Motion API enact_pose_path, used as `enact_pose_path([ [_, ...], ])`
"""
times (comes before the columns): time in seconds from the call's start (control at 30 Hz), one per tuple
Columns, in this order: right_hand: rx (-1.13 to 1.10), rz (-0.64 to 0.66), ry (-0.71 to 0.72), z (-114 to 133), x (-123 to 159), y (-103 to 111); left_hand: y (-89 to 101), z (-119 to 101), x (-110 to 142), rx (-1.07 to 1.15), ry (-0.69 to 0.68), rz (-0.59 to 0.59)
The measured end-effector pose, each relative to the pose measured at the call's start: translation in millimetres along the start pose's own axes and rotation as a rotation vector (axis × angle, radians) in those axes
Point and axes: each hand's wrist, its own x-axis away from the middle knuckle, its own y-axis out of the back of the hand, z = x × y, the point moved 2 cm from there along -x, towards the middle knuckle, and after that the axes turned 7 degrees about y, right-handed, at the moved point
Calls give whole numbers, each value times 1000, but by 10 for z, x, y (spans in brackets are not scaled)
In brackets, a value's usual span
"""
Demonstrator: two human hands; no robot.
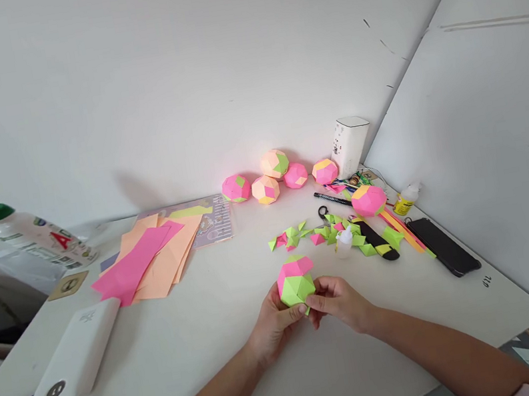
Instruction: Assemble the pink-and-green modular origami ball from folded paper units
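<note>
A green and pink folded-paper ball [295,282] is held between both hands, just above the white table. My left hand [271,324] is closed round its left and lower side, thumb along the bottom. My right hand [337,301] pinches a small green point at the ball's lower right with thumb and fingertips; its other fingers are partly hidden behind. Just beyond the ball lie several loose green and pink folded paper pieces [318,239] and a small white glue bottle [344,243].
Finished-looking paper balls [266,189] sit along the wall, one more [369,200] farther right. Pink and peach paper sheets [158,260], a white power bank [75,358] and a bottle [37,236] stand left. At right lie a black phone [443,245], yellow glue bottle [407,199] and marker [333,198].
</note>
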Motion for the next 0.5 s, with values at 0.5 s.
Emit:
enact_pose_path([
  [0.5, -10, -64, 35, -62, 9, -29, -22, -9, 6, -50, 19, 1],
])
